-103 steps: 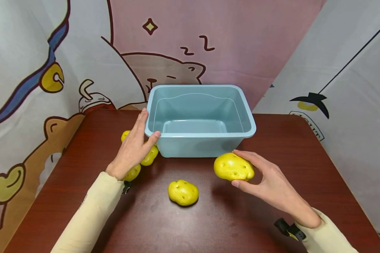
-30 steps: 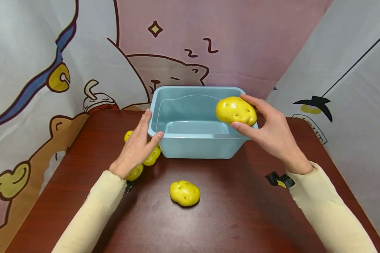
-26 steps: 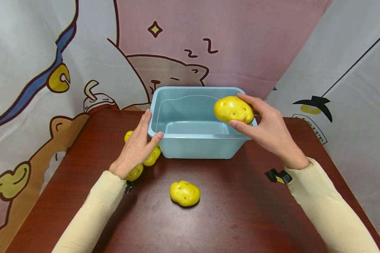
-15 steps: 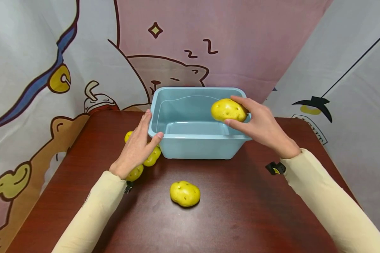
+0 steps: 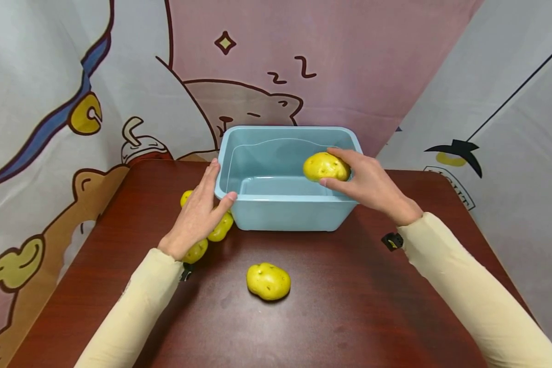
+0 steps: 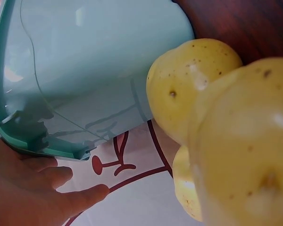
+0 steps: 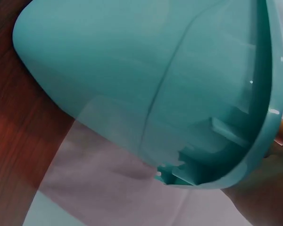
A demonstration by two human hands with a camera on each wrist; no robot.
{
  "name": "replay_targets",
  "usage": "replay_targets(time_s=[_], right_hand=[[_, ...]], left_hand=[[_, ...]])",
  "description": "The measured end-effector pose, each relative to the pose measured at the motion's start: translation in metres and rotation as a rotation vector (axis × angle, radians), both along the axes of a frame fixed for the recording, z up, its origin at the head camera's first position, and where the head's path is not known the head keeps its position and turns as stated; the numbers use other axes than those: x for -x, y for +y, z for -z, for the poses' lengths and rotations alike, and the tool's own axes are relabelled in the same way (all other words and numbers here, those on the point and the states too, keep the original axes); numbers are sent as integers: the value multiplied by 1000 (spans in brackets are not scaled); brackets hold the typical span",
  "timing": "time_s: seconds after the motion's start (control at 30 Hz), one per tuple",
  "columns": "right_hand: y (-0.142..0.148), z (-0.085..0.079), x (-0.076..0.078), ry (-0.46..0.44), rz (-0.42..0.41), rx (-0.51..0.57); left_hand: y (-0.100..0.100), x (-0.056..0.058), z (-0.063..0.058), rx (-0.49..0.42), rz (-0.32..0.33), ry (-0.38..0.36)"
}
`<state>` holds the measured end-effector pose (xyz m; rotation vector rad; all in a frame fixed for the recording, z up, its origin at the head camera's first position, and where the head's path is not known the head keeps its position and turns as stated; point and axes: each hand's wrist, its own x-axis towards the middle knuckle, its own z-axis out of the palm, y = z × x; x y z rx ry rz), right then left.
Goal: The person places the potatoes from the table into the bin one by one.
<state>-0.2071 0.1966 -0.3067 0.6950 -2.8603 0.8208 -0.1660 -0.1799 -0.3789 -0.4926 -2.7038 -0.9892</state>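
A light blue plastic tub stands at the back of the table. My right hand grips a yellow potato between thumb and fingers, over the tub's right side and near its rim. On the tub's left rim rests my left hand, fingers straight and thumb at the front corner. Beneath and beside that hand lie several potatoes, partly hidden by it. The left wrist view shows them close up, with one potato right beside the tub wall. In the right wrist view the rim hides most of the right hand.
Another potato lies by itself on the dark brown table, in front of the tub. Behind the table hangs a cartoon-printed cloth, close to the tub's back edge.
My right hand has carried its potato from in front of the tub up over its right side, then left and lower. The left hand keeps its place on the rim.
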Motion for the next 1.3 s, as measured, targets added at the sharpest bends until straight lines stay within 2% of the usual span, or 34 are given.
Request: replay_targets(time_s=[0.23, 0.4, 0.53, 0.8, 0.97, 1.1, 1.3], right_hand=[[-4, 7, 2, 3, -9, -39], [1, 9, -9, 43, -4, 11], [1, 15, -30, 166, -48, 82], [-13, 37, -83, 454, -205, 237], [-27, 50, -102, 564, -297, 334], [-38, 60, -110, 566, -376, 393], [-51, 74, -118, 453, -423, 406]], left_hand=[[-1, -1, 0, 3, 8, -3], [-1, 0, 0, 10, 9, -5], [-1, 2, 0, 19, 2, 5], [-1, 2, 1, 22, 3, 15], [0, 2, 0, 22, 10, 27], [0, 2, 1, 24, 9, 17], [-1, 1, 1, 21, 4, 15]])
